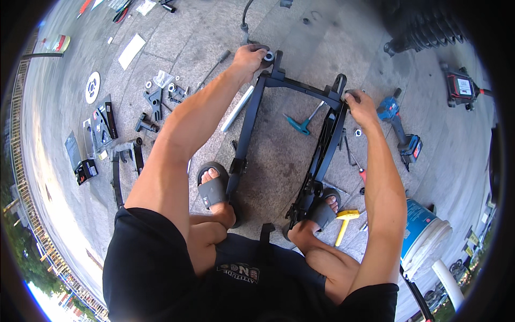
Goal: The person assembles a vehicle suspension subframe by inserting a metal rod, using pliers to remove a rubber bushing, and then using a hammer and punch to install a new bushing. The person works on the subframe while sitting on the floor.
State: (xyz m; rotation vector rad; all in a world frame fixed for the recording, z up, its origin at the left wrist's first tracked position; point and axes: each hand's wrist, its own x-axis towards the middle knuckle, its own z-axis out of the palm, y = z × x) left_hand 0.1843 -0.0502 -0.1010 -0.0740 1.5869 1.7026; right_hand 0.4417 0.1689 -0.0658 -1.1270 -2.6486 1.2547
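Note:
A black U-shaped metal frame, like a motorcycle swingarm, stands between my feet with its crossbar at the far end. My left hand is at the far left corner, its fingers closed round a dark round part with a silver ring beside the frame's upright lug. At the far right corner, my right hand has thumb and fingers closed against the outer side of the frame; whether a small part is pinched there is hidden. A teal T-handle wrench lies on the paving inside the frame.
Right of the frame lie a blue cordless impact wrench, a red-handled screwdriver and a yellow hammer. A blue bucket is at right. To the left are a silver tube, a brake disc and several brackets. A coil spring shock hangs far right.

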